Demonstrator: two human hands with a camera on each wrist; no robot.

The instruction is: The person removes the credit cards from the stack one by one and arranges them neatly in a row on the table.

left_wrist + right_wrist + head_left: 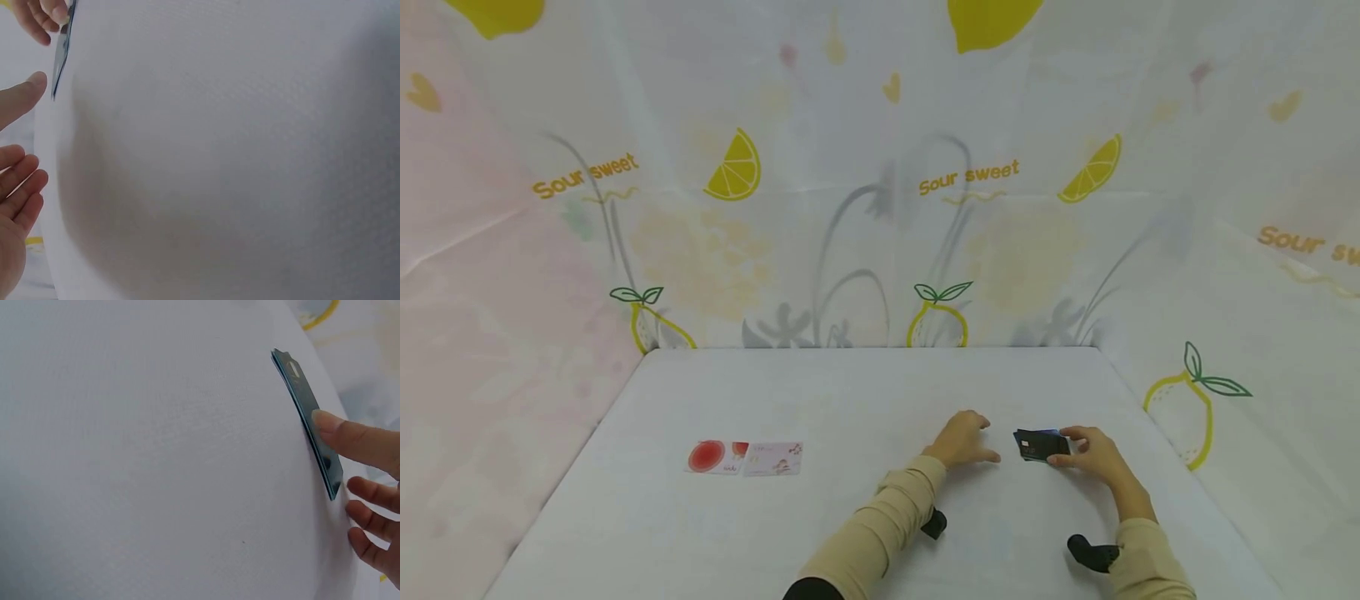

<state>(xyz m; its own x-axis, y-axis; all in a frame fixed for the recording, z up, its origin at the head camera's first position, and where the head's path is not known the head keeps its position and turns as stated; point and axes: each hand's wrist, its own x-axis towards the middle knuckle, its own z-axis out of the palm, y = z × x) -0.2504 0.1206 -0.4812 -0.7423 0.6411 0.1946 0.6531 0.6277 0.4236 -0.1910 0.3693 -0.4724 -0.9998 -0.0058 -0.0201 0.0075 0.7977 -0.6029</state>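
Observation:
A small stack of dark cards (1036,445) lies at the right of the white table, its edges slightly fanned and a black card on top. My right hand (1094,454) grips the stack's right end, the thumb (350,436) lying across the top card in the right wrist view and the other fingers at the far side. To the left of the stack, my left hand (962,439) hovers with fingers and thumb spread apart, holding nothing. In the left wrist view, the stack's thin edge (61,59) shows beyond the left thumb (26,94).
On the left of the table (625,533), a card with a red round print (707,456) lies beside a pale pink card (772,459), their edges meeting. A lemon-patterned curtain (850,250) stands behind the table and along its sides.

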